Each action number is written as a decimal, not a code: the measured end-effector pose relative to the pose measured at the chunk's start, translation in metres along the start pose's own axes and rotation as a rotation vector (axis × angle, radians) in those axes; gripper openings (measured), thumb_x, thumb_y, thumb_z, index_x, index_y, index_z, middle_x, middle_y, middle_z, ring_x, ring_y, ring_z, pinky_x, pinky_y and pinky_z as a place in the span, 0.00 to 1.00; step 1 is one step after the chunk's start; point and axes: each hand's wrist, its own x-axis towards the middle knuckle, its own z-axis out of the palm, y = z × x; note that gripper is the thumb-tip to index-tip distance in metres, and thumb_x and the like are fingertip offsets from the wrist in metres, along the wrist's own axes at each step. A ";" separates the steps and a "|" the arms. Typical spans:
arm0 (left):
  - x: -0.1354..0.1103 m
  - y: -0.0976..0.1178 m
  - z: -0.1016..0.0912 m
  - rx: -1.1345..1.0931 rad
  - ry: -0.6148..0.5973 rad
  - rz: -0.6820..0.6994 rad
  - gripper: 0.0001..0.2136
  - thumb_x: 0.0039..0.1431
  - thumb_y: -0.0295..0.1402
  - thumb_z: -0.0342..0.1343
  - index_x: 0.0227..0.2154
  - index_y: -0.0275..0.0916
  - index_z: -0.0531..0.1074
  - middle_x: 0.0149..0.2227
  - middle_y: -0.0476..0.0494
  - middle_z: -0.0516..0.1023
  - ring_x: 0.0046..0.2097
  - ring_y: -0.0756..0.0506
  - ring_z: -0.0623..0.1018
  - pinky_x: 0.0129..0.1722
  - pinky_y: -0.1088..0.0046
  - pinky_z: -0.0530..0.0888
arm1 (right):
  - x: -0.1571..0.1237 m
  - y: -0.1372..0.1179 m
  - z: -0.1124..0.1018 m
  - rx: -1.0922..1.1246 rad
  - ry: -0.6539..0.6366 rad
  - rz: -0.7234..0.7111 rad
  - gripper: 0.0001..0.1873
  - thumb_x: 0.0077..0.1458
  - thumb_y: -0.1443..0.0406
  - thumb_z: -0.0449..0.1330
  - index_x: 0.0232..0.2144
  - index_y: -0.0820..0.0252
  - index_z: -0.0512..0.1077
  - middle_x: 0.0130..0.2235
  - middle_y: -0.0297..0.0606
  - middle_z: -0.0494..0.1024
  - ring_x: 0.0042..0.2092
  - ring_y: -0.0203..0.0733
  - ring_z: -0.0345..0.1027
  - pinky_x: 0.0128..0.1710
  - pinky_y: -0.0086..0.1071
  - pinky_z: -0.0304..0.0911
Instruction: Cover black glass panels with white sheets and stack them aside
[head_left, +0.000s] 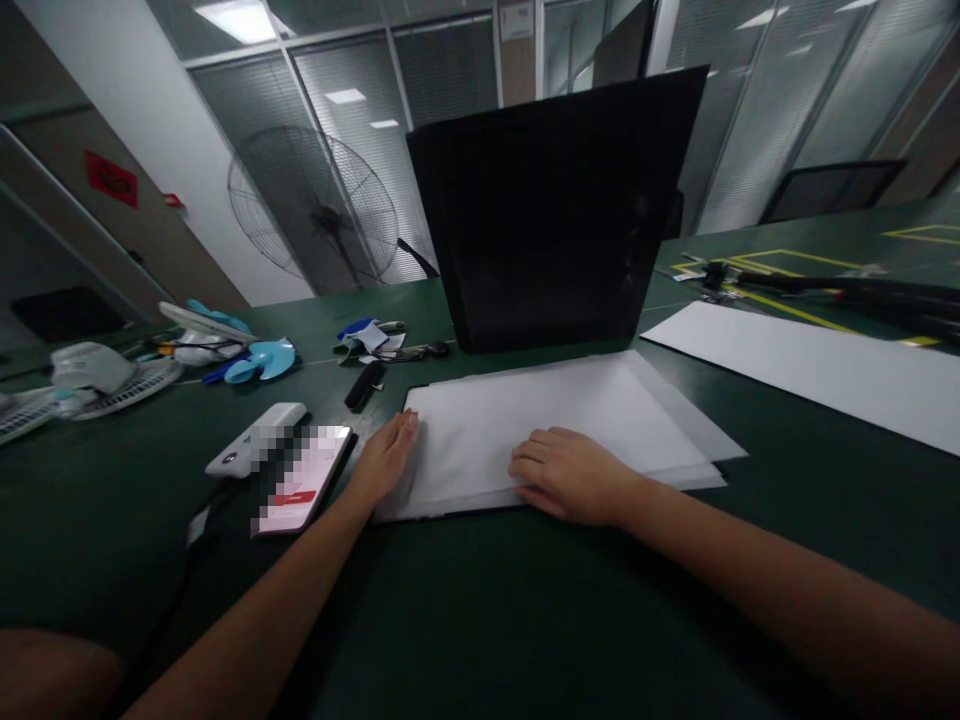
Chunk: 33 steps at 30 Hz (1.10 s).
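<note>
My left hand [388, 450], flat, and right hand [574, 475], loosely spread, probably steady paper [472, 420] short of tabletop [480, 620]'s far edge.

On the green table [465, 625], a stack of white paper [555, 405] is touched by two hands: its nine o'clock edge by the left hand [386, 458], its six o'clock side by the right hand [566, 475], laid palm down. At twelve, a black panel [559, 220] is stood up. Toward nine, a phone [309, 480] is set; toward three, a white sheet [821, 370] is laid.
</note>
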 end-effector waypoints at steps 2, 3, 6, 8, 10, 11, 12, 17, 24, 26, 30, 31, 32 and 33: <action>0.001 -0.002 0.001 0.072 -0.024 0.004 0.26 0.67 0.48 0.50 0.60 0.37 0.70 0.66 0.35 0.70 0.66 0.34 0.70 0.66 0.53 0.64 | -0.002 0.001 0.000 0.083 0.018 -0.065 0.17 0.67 0.58 0.55 0.52 0.58 0.74 0.54 0.43 0.76 0.53 0.47 0.69 0.52 0.44 0.64; 0.002 -0.003 0.001 0.111 -0.032 0.011 0.27 0.64 0.47 0.55 0.61 0.37 0.69 0.66 0.35 0.70 0.65 0.33 0.71 0.65 0.54 0.65 | -0.002 0.002 0.001 0.113 0.024 -0.088 0.19 0.68 0.57 0.54 0.54 0.58 0.74 0.56 0.43 0.75 0.55 0.48 0.68 0.54 0.44 0.64; 0.005 -0.008 0.002 0.174 -0.032 0.033 0.28 0.60 0.44 0.59 0.61 0.37 0.68 0.66 0.35 0.70 0.65 0.33 0.71 0.65 0.55 0.66 | -0.005 0.013 0.003 0.177 0.043 -0.095 0.22 0.69 0.56 0.52 0.60 0.57 0.71 0.59 0.42 0.74 0.57 0.46 0.68 0.57 0.44 0.63; 0.006 -0.009 0.003 0.176 -0.023 0.037 0.28 0.62 0.44 0.58 0.62 0.38 0.68 0.66 0.34 0.70 0.65 0.34 0.71 0.65 0.55 0.66 | -0.008 0.025 0.004 0.164 0.081 -0.010 0.24 0.69 0.55 0.51 0.61 0.57 0.70 0.58 0.42 0.75 0.56 0.46 0.69 0.57 0.44 0.63; 0.006 -0.008 0.003 0.175 -0.018 0.040 0.27 0.63 0.43 0.57 0.62 0.37 0.68 0.66 0.34 0.70 0.65 0.34 0.71 0.65 0.55 0.66 | -0.013 0.043 0.004 0.078 0.147 0.178 0.25 0.70 0.54 0.49 0.61 0.57 0.70 0.57 0.44 0.75 0.55 0.47 0.69 0.57 0.45 0.63; 0.006 -0.008 0.003 0.175 -0.018 0.043 0.26 0.63 0.42 0.56 0.62 0.37 0.68 0.66 0.34 0.70 0.65 0.34 0.71 0.65 0.55 0.66 | -0.017 0.053 0.004 0.011 0.177 0.310 0.26 0.70 0.53 0.49 0.62 0.58 0.69 0.58 0.45 0.75 0.56 0.49 0.69 0.58 0.46 0.62; 0.005 -0.007 0.002 0.176 -0.019 0.046 0.26 0.64 0.41 0.56 0.61 0.36 0.69 0.66 0.34 0.70 0.65 0.34 0.71 0.65 0.55 0.66 | -0.022 0.063 0.004 -0.062 0.188 0.466 0.27 0.69 0.53 0.48 0.63 0.59 0.68 0.60 0.47 0.73 0.58 0.52 0.67 0.59 0.48 0.61; 0.004 -0.007 0.001 0.148 -0.007 0.074 0.22 0.65 0.38 0.54 0.59 0.37 0.72 0.65 0.35 0.71 0.65 0.35 0.71 0.67 0.55 0.64 | -0.050 0.095 0.001 -0.241 0.020 1.044 0.31 0.67 0.50 0.49 0.56 0.69 0.72 0.54 0.63 0.74 0.56 0.65 0.68 0.50 0.53 0.65; 0.006 -0.010 0.001 0.141 -0.047 0.118 0.19 0.65 0.32 0.49 0.55 0.40 0.77 0.68 0.38 0.67 0.67 0.38 0.68 0.68 0.55 0.62 | -0.046 0.079 -0.007 -0.197 -0.110 1.099 0.29 0.65 0.48 0.49 0.41 0.65 0.80 0.42 0.63 0.78 0.43 0.63 0.75 0.40 0.52 0.67; 0.006 -0.010 0.002 0.145 -0.040 0.119 0.19 0.65 0.34 0.51 0.56 0.41 0.77 0.68 0.39 0.67 0.68 0.37 0.68 0.68 0.55 0.62 | -0.042 0.074 -0.007 -0.187 -0.140 1.097 0.30 0.65 0.47 0.49 0.39 0.64 0.81 0.40 0.62 0.78 0.43 0.64 0.75 0.39 0.53 0.68; 0.006 -0.012 0.003 0.148 -0.038 0.122 0.20 0.63 0.41 0.56 0.56 0.43 0.76 0.68 0.39 0.68 0.68 0.36 0.67 0.67 0.53 0.63 | -0.040 0.072 -0.007 -0.174 -0.167 1.085 0.36 0.64 0.43 0.45 0.39 0.64 0.82 0.40 0.64 0.78 0.43 0.67 0.75 0.39 0.56 0.68; 0.005 -0.013 0.003 0.149 -0.039 0.127 0.21 0.63 0.42 0.56 0.56 0.43 0.76 0.68 0.39 0.67 0.68 0.36 0.67 0.67 0.53 0.64 | -0.041 0.072 -0.006 -0.175 -0.165 1.078 0.38 0.64 0.41 0.44 0.41 0.65 0.81 0.41 0.65 0.78 0.45 0.67 0.75 0.41 0.58 0.68; 0.005 -0.013 0.004 0.151 -0.038 0.131 0.21 0.63 0.43 0.56 0.56 0.43 0.76 0.68 0.39 0.67 0.69 0.36 0.67 0.67 0.54 0.64 | -0.041 0.073 -0.006 -0.180 -0.154 1.057 0.40 0.63 0.39 0.44 0.44 0.65 0.81 0.45 0.66 0.78 0.48 0.69 0.73 0.43 0.59 0.67; 0.005 -0.013 0.004 0.155 -0.038 0.133 0.21 0.63 0.43 0.56 0.56 0.42 0.76 0.68 0.39 0.67 0.69 0.36 0.66 0.67 0.55 0.64 | -0.041 0.074 -0.005 -0.184 -0.132 1.004 0.42 0.62 0.38 0.44 0.49 0.66 0.79 0.50 0.66 0.76 0.53 0.70 0.71 0.48 0.61 0.66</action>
